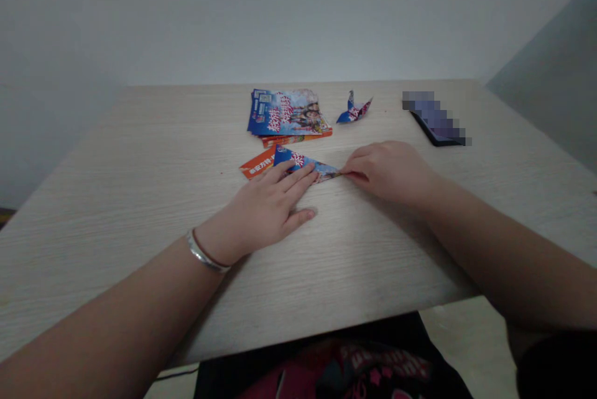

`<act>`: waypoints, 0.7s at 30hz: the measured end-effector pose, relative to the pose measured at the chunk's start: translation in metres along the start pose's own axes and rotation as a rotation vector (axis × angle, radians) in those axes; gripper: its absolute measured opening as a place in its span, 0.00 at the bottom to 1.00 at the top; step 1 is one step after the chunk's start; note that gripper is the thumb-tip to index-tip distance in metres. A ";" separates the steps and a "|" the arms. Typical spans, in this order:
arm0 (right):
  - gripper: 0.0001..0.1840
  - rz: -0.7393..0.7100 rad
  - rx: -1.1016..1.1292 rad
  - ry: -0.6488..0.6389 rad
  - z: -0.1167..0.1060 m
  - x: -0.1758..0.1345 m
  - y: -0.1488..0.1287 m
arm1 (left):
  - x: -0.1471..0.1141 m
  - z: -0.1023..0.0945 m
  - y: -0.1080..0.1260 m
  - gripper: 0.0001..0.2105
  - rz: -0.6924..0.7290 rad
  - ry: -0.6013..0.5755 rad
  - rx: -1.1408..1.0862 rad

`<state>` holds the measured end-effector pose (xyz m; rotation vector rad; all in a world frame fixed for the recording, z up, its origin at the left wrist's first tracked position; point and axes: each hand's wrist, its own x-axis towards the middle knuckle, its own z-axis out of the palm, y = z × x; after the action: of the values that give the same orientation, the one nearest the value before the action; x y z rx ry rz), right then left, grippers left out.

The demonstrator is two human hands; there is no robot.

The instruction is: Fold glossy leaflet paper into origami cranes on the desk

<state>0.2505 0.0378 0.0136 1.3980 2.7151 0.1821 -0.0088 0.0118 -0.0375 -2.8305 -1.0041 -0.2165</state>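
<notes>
Blue folded leaflet (300, 158): just in front of leaflet stack (284, 116) | left hand (267, 209): fingers spread flat on it | right hand (392, 170): pinching its pointed tip | progress: looks part-folded, point formed, not yet raised like finished-looking paper figure (354, 114) right of stack

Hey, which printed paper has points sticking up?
The small folded piece right of the flyer stack: it rises from the table in points, while the stack lies flat and the blue sheet lies under the left hand.

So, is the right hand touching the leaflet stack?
No, the right hand pinches the tip of the folded paper, apart from the leaflet stack.
</notes>
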 end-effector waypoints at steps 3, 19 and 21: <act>0.16 0.007 0.034 -0.008 0.001 -0.001 0.005 | 0.000 0.001 0.000 0.37 0.002 0.002 0.002; 0.15 -0.071 0.037 0.000 0.002 -0.001 0.009 | 0.003 0.000 0.002 0.36 -0.005 0.016 0.015; 0.15 -0.072 0.047 -0.004 0.002 0.000 0.010 | 0.004 0.000 0.002 0.36 0.000 0.016 0.023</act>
<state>0.2591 0.0434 0.0128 1.3076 2.7791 0.1116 -0.0046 0.0128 -0.0370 -2.8036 -0.9969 -0.2252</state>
